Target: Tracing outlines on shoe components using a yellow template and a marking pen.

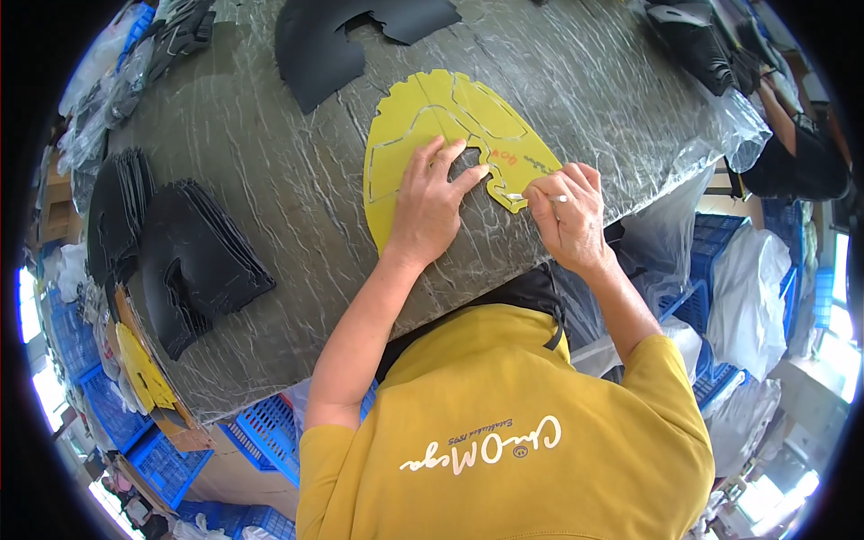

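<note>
A yellow pattern template [468, 112] with a toothed outer edge, slots and handwritten marks lies flat on the table. A thin dark edge shows along its inner notch, but what lies beneath is mostly hidden. With fingers spread, my left hand [432, 202] presses on the template beside that notch. My right hand [571, 216] is closed on a slim pale marking pen [560, 198]. The pen's tip touches or nearly touches the template's lower right corner by the notch; my fingers cover most of the shaft.
A wrinkled, plastic-covered table [324, 225] spans the view. A black cut piece [315, 54] lies at the far side, and stacked black pieces [202, 261] sit at left. Blue crates [166, 463] stand below. Another person's arm [778, 112] shows at far right near dark pieces [688, 40].
</note>
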The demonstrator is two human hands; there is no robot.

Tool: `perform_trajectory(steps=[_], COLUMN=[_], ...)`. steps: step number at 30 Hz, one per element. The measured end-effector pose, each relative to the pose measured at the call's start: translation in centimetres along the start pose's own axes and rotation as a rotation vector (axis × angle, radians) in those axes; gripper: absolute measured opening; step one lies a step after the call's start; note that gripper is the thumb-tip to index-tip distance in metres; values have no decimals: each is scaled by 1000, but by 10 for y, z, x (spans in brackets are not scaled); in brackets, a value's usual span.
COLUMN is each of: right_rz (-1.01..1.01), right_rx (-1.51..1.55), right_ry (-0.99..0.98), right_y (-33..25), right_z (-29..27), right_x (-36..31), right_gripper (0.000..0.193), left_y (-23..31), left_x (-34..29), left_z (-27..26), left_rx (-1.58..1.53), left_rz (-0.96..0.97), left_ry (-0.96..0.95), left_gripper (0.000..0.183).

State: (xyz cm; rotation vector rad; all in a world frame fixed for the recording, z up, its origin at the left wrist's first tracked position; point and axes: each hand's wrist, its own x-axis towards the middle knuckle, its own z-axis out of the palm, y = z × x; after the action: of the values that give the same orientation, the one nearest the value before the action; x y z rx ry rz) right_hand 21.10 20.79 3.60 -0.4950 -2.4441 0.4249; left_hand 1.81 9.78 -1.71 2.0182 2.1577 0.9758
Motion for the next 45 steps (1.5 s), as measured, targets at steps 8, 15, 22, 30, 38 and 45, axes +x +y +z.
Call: perform_trajectory(steps=[8,15,22,30,38,45], right_rz=[72,73,136,252,289,314], right_rx=[11,2,32,8,-20,-65], right_ry=[5,30,27,37,115,178], right_y=[5,0,6,17,25,35], right_z=[-6,-4,-4,-9,-15,-19], right_x=[-11,-11,-15,-21,-24,-28], right_gripper=[7,7,10,14,11,13], left_y=[2,1,1,1,1,2], left_x=[1,0,1,1,2,0], left_z=[-1,-2,-1,-2,-4,-5], left_rx=[0,-8,-14,-1,9,-8], left_rz=[-7,-14,-18,-17,-9,-7], left_ry=[-22,-26,-37,-55,-69,-78], left_gripper=[43,43,47,52,53,54])
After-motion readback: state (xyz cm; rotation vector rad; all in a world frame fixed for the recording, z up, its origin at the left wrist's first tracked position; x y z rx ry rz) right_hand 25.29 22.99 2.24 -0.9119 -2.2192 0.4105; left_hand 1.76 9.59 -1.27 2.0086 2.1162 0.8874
